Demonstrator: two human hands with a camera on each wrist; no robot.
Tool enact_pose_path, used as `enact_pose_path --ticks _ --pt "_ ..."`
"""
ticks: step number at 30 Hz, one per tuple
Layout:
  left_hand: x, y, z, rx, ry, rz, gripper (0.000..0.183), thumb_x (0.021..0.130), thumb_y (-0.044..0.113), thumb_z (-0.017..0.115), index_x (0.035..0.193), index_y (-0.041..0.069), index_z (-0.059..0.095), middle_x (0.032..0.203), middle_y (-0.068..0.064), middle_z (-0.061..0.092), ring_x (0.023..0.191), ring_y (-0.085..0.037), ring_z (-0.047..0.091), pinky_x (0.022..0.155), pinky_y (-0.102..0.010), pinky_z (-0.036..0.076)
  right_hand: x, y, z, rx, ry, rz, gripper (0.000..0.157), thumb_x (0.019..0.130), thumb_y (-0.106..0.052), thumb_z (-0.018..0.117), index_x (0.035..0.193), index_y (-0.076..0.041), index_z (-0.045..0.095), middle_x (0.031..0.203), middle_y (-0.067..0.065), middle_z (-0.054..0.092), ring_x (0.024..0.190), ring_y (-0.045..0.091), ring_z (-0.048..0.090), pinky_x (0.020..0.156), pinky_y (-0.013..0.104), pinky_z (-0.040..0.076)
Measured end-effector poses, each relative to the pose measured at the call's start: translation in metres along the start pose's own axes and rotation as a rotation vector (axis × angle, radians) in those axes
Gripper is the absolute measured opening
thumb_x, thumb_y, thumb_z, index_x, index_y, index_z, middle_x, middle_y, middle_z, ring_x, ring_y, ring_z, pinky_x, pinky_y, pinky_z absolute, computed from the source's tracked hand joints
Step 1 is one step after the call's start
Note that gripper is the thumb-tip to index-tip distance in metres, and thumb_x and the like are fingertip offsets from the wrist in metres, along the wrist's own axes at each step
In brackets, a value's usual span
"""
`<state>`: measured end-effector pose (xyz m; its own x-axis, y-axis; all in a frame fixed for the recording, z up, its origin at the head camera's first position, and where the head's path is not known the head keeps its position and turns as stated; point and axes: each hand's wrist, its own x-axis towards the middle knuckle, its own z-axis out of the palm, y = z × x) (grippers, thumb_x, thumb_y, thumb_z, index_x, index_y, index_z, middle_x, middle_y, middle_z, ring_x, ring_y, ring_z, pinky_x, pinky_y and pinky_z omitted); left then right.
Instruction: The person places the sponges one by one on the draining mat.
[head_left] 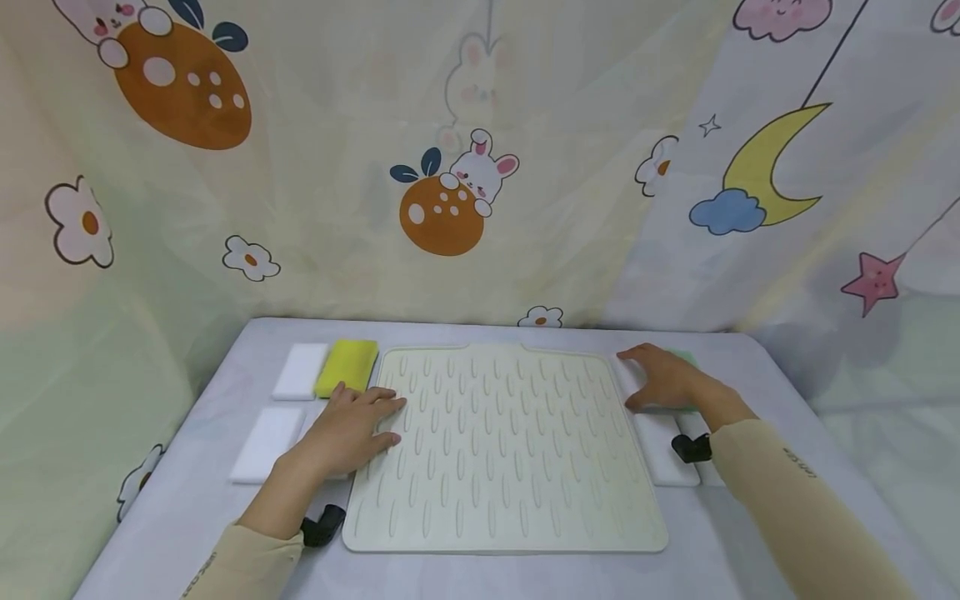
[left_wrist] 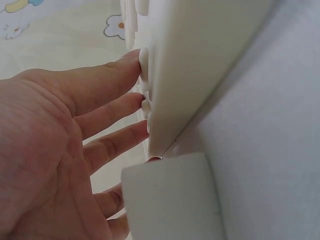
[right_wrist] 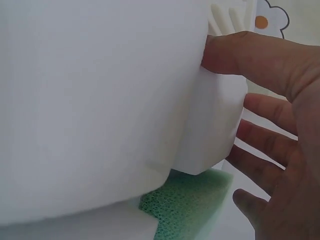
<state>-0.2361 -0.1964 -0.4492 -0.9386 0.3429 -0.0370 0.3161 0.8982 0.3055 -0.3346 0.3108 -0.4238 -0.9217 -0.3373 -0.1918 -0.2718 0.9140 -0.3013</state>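
Note:
A cream ridged mat (head_left: 510, 450) lies flat in the middle of the table. My left hand (head_left: 348, 429) rests at its left side, with spread, fairly straight fingertips touching the raised ridges; in the left wrist view, a white block (left_wrist: 170, 197) stands close under that hand. Beyond the mat's right edge, my right hand (head_left: 667, 379) has its thumb and fingers about a white block (right_wrist: 217, 120), which looks like a sponge. The fingertips touch its edge. Just behind it in the right wrist view shows a green sponge (right_wrist: 187, 202), partly hidden.
Left of the mat lie a yellow sponge (head_left: 347, 367), a white block (head_left: 300, 372) and another nearer white block (head_left: 267, 446). More white blocks (head_left: 663, 454) lie right of the mat. A cartoon-printed cloth (head_left: 337, 208) hangs behind the white-covered table (head_left: 525, 577).

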Motion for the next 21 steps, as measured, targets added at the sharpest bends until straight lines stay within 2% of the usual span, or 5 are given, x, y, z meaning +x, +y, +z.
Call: enact_pose_path --ticks 9,21 --pt "0.0011 -0.0013 0.0000 -0.001 -0.001 0.005 0.057 0.095 0.032 0.074 0.148 0.017 0.059 0.155 -0.011 0.053 0.137 -0.046 0.046 0.126 -0.070 0.010 -0.0004 0.0016 -0.0054 0.025 -0.008 -0.028 0.090 0.078 -0.026 0.091 0.152 -0.002 0.046 0.156 0.028 0.041 0.142 0.051 0.041 0.116 0.068 0.036" --pt "0.0012 -0.0002 -0.0007 -0.004 -0.012 -0.001 0.057 0.096 0.032 0.074 0.149 0.016 0.058 0.155 -0.011 0.053 0.136 -0.045 0.045 0.127 -0.068 0.010 0.0007 0.0030 -0.0083 -0.049 -0.012 -0.031 0.095 0.079 -0.034 0.091 0.156 -0.004 0.044 0.156 0.029 0.040 0.142 0.052 0.038 0.114 0.071 0.036"
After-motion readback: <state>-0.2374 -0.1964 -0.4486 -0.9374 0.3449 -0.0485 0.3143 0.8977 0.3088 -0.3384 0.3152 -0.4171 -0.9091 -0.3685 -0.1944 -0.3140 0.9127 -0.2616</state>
